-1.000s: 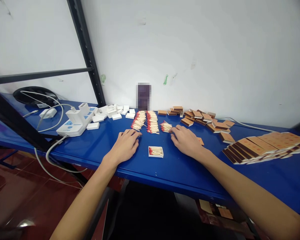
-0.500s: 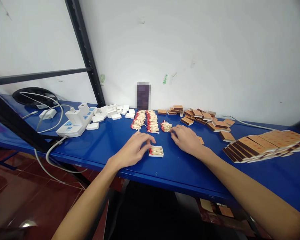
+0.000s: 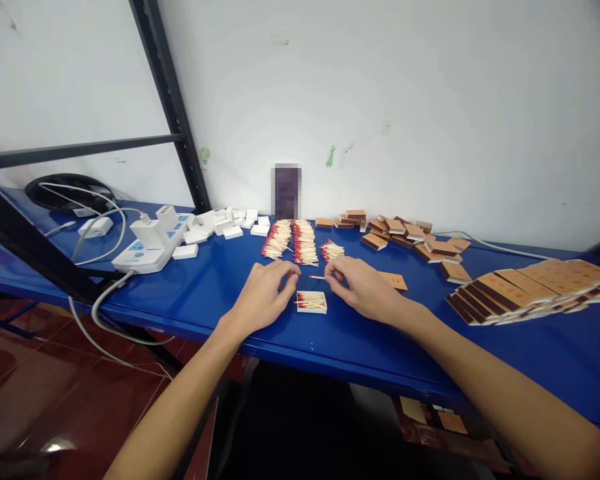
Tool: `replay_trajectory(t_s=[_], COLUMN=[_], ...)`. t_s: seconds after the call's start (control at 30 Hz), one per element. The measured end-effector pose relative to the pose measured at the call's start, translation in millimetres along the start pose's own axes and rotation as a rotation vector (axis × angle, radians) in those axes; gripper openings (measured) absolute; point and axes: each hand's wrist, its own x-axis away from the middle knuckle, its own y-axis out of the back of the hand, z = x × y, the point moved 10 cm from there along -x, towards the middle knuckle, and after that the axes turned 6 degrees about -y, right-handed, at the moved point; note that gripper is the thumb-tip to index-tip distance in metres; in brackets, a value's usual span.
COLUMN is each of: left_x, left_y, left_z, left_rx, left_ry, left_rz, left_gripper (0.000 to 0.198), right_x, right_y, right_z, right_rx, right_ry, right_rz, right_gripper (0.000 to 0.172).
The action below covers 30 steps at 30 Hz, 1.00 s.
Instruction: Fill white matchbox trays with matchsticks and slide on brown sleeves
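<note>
A small white tray with red-tipped matches in it lies near the front of the blue table. Just left of it is my left hand, thumb and forefinger apart and nothing seen between them. My right hand, to the tray's upper right, pinches one match whose red head points left. Behind the hands are two long piles of matches and a smaller pile. A brown matchbox lies partly hidden behind my right hand.
White trays are heaped at the back left, beside a power strip with cables. Brown matchboxes lie scattered at the back right, and a fanned stack is farther right. A black rack post rises at the left.
My right hand has moved left and toward me from the small pile, now with a match in its fingers. My left hand has shifted slightly left, off the tray's edge.
</note>
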Motion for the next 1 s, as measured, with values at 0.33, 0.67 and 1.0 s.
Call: replay_trajectory(t_s=[0.33,0.67,1.0], left_x=[3.0,1.8,2.9], left_y=[0.5,-18.1,-24.4], left_z=[19.6,8.8,4.8], left_rx=[0.079,-0.181,-0.22], left_ry=[0.178,0.075,0.096], left_rz=[-0.021,0.13,0.195], left_gripper=[0.02,0.024,0.031], right_x=[5.8,-8.2,1.1], right_y=[-8.6,-24.3,-9.4], right_z=[14.6,-6.3,8.4], right_rx=[-0.109,-0.02,-0.314], right_ry=[0.012,-0.044,-0.138], right_rz=[0.113,0.148,0.155], right_gripper=[0.017,0.014,0.015])
